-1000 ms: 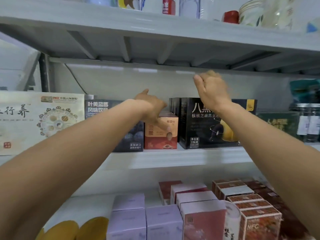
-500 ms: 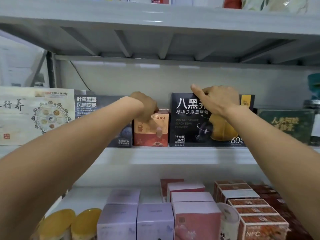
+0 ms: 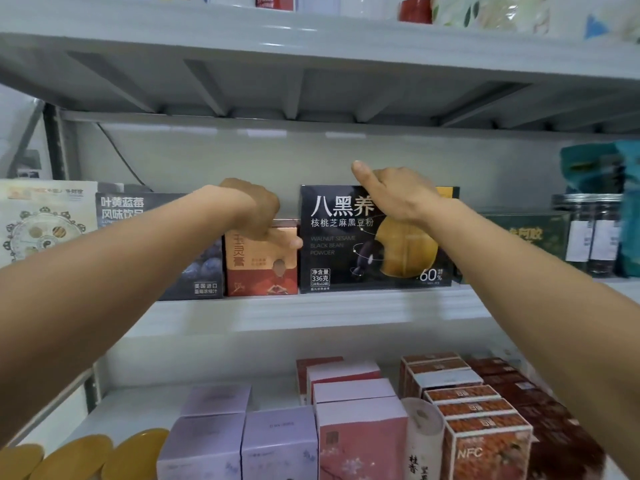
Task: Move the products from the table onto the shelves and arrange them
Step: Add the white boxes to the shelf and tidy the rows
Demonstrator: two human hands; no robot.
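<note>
On the middle shelf (image 3: pixel 311 311) a small orange-red box (image 3: pixel 258 268) stands between a dark blueberry drink box (image 3: pixel 121 209) and a large black walnut sesame powder box (image 3: pixel 346 247). My left hand (image 3: pixel 258 211) rests curled on top of the orange-red box, thumb down its front right corner. My right hand (image 3: pixel 398 192) lies over the top edge of the black box, fingers bent behind it, thumb raised to the left.
A white gift box (image 3: pixel 41 220) stands at far left, a dark green box (image 3: pixel 530 237) and glass jars (image 3: pixel 588 233) at right. The lower shelf holds lilac boxes (image 3: pixel 242 441), pink boxes (image 3: pixel 360 431), orange NFC cartons (image 3: pixel 485 434) and yellow lids (image 3: pixel 86 455). An upper shelf (image 3: pixel 311 39) hangs close overhead.
Both hands have come down from above onto the box tops. The black box now faces squarely forward beside the orange-red box. The view has shifted closer.
</note>
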